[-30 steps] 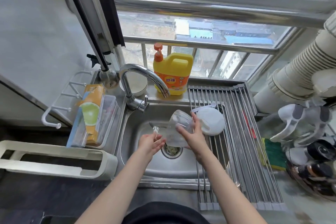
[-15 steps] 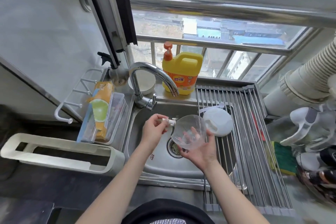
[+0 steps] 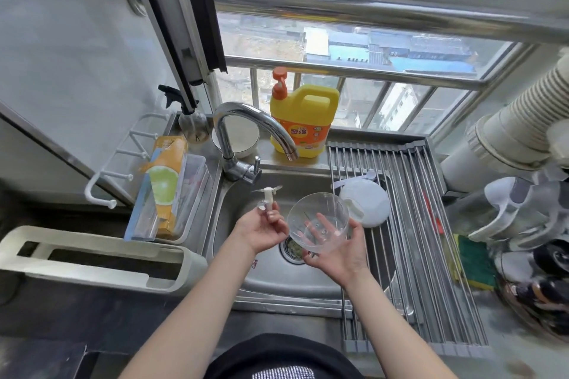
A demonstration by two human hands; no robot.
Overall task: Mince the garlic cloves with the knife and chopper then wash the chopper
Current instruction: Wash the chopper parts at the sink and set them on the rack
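Over the sink point(image 3: 271, 274), left hand point(image 3: 261, 229) pinching the white blade spindle point(image 3: 268, 198), right hand point(image 3: 337, 251) cupping and grasping the clear chopper bowl point(image 3: 318, 221), white lid point(image 3: 366, 201) at the rack's point(image 3: 409, 224) left edge

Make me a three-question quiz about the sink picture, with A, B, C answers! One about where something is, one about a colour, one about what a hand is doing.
1. Where is the white chopper lid?
A. on the drying rack
B. in the left hand
C. on the window sill

2. What colour is the soap jug?
A. green
B. yellow
C. blue

3. What is the left hand doing?
A. hanging empty
B. turning the tap
C. pinching the blade piece

Answers: 1 A, the lid lies on the rack's bars. 2 B, yellow body with orange pump. 3 C, fingers hold the white stem over the sink.
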